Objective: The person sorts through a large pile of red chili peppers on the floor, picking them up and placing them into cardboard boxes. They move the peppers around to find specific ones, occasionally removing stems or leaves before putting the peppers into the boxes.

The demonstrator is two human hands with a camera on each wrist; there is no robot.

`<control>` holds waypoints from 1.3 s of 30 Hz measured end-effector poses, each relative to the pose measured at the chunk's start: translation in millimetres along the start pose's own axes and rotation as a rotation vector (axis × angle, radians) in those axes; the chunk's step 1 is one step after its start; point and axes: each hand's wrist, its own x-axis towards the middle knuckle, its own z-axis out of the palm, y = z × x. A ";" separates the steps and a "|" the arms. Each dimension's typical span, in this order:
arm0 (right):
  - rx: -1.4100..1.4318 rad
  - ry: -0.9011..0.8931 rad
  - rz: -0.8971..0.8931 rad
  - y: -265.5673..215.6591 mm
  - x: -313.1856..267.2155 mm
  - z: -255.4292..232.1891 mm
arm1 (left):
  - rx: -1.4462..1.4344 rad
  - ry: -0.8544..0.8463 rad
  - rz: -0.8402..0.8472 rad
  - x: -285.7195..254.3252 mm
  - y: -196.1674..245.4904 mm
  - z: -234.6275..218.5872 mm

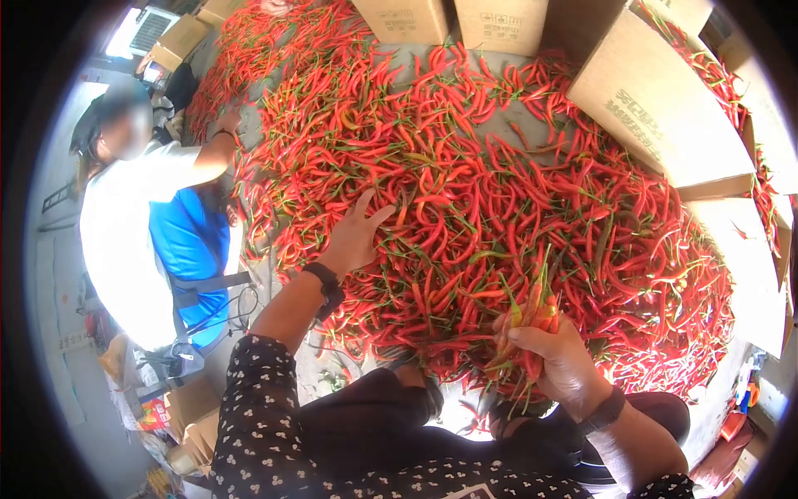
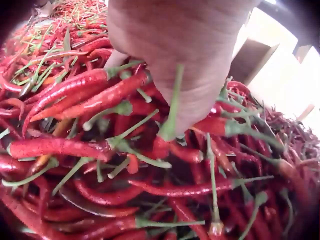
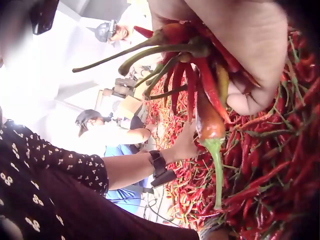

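Observation:
A broad heap of red chili peppers [image 1: 465, 208] with green stems spreads in front of me. My left hand [image 1: 353, 237] reaches onto the heap, fingers spread in the head view; in the left wrist view the hand [image 2: 175, 55] touches peppers, its fingertips partly hidden among them. My right hand [image 1: 557, 358] grips a bunch of peppers [image 1: 532, 320] above the near part of the heap. In the right wrist view the fingers of that hand [image 3: 245, 45] curl round the bunch [image 3: 210, 120], stems sticking out to the side.
At the left a person in a white top [image 1: 125, 224] reaches to the heap's far left side. Cardboard boxes stand behind the heap, and a large tilted box [image 1: 657, 100] holding peppers stands at the right. More cartons [image 1: 195, 407] lie at the lower left.

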 end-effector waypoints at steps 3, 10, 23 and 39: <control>-0.011 0.029 -0.011 -0.9 -7.2 -1.2 | 0.121 0.038 0.078 -4.2 12.5 0.5; -0.029 0.008 -0.058 4.3 -13.4 2.3 | 0.040 0.017 -0.004 22.4 16.0 -11.8; -0.032 0.050 -0.030 3.9 -15.3 14.2 | -0.242 0.316 0.134 49.1 48.3 -5.8; -0.093 0.040 -0.040 -2.5 5.3 28.6 | -0.590 0.525 0.604 125.9 103.1 -89.4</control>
